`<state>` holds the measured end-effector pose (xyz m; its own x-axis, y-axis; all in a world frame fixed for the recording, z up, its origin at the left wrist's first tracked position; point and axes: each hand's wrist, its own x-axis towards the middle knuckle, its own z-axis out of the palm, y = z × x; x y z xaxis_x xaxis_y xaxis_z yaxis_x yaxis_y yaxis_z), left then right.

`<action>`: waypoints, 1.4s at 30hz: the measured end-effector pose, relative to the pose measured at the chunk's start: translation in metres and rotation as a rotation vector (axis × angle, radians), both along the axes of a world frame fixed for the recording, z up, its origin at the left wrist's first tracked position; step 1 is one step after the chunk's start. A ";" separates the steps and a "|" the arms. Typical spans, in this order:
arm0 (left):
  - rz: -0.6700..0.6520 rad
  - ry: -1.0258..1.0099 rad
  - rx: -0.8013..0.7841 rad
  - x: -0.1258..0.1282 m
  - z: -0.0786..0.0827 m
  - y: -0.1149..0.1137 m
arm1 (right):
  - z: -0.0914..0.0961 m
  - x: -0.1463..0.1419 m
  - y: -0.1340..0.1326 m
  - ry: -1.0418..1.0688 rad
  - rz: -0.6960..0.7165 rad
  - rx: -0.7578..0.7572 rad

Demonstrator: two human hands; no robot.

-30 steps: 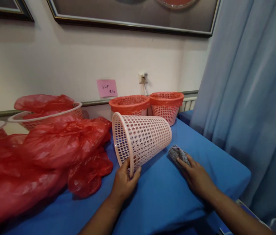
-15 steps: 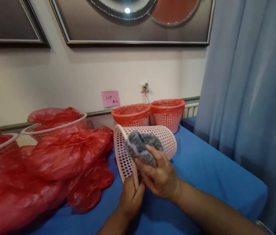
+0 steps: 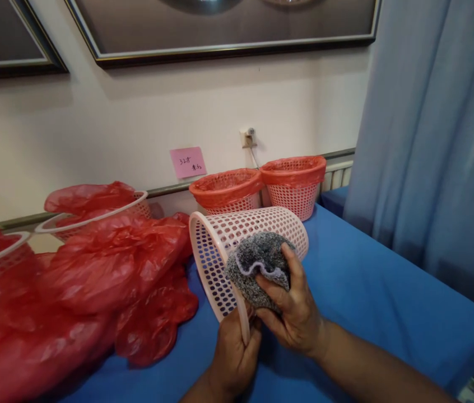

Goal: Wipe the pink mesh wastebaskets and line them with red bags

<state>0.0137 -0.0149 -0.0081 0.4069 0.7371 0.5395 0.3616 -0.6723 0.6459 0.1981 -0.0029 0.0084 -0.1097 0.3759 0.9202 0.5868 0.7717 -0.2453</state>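
Note:
A pale pink perforated wastebasket (image 3: 254,221) lies tipped on its side, its mouth facing left. My left hand (image 3: 236,352) is closed round the lower part of its rim, thumb on one side and fingers on the other. In my right hand (image 3: 298,308) is a bunched grey cleaning cloth (image 3: 258,257) with a pale purple edge, pressed against the outside of the basket near the rim. The cloth covers part of the basket's wall, and some fingertips of both hands are hidden.
Two baskets with red liners, one nearer (image 3: 226,187) and one farther right (image 3: 293,170), stand by the wall. Red plastic bags (image 3: 106,274) heap on the left beside more baskets (image 3: 94,221). A blue-covered table (image 3: 371,280) lies beneath; a blue curtain (image 3: 426,129) hangs right.
My right hand and the cloth have moved slightly down and right across the basket's side, and the cloth's folds have shifted. My left hand keeps its hold on the rim. The view has shifted a little.

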 end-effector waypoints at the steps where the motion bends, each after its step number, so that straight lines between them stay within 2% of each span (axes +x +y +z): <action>1: -0.002 -0.004 -0.005 0.000 -0.001 0.000 | 0.000 -0.001 0.000 -0.010 0.003 0.002; 6: 0.011 0.006 -0.018 0.000 -0.005 0.003 | -0.003 -0.002 0.004 0.003 -0.018 0.121; 8: 0.025 0.007 -0.007 -0.001 -0.005 0.003 | -0.007 0.003 0.015 0.051 -0.035 0.108; 11: 0.046 0.027 -0.005 -0.002 -0.003 0.002 | -0.015 0.025 0.045 0.242 -0.185 -0.043; 14: 0.052 0.062 0.042 -0.003 -0.002 0.002 | -0.025 0.056 0.081 0.500 -0.369 -0.321; 16: 0.057 0.080 0.071 -0.003 -0.001 0.002 | -0.028 0.071 0.096 0.604 -0.425 -0.472; 17: 0.058 0.087 0.073 -0.003 -0.001 0.003 | -0.029 0.073 0.098 0.618 -0.426 -0.500; 18: 0.061 0.089 0.067 -0.003 -0.001 0.003 | -0.028 0.072 0.096 0.603 -0.407 -0.489; 20: 0.074 0.080 0.046 -0.003 -0.002 0.005 | -0.024 0.060 0.081 0.489 -0.312 -0.370; 24: 0.081 0.029 0.026 -0.005 -0.004 0.009 | -0.015 0.018 0.029 0.094 0.012 -0.008; 26: 0.045 0.006 0.023 -0.006 -0.005 0.010 | -0.013 0.005 0.012 -0.034 0.169 0.116; 27: 0.036 -0.004 0.018 -0.007 -0.005 0.011 | -0.014 0.002 0.010 -0.049 0.203 0.143; 28: 0.039 -0.010 0.009 -0.007 -0.005 0.010 | -0.015 0.003 0.013 -0.028 0.188 0.137; 30: 0.072 -0.012 -0.028 -0.008 -0.004 0.010 | -0.020 0.015 0.032 0.114 0.030 0.031; 33: 0.094 -0.007 -0.076 -0.008 -0.002 0.009 | -0.029 0.047 0.076 0.431 -0.269 -0.284; 35: 0.084 0.001 -0.067 -0.007 0.000 0.009 | -0.033 0.065 0.097 0.589 -0.358 -0.478; 36: 0.083 0.007 -0.060 -0.007 0.000 0.009 | -0.033 0.069 0.101 0.629 -0.375 -0.527; 38: 0.087 0.019 -0.049 -0.007 0.000 0.010 | -0.031 0.063 0.092 0.592 -0.339 -0.491; 40: 0.092 0.018 -0.047 -0.009 0.000 0.011 | -0.027 0.043 0.066 0.409 -0.213 -0.309; 42: 0.078 0.009 -0.023 -0.012 -0.002 0.013 | -0.022 0.018 0.033 0.160 -0.003 -0.074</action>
<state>0.0021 -0.0018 -0.0100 0.3524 0.7789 0.5188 0.4184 -0.6270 0.6571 0.2157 0.0303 -0.0135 0.0372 0.4429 0.8958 0.5379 0.7466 -0.3915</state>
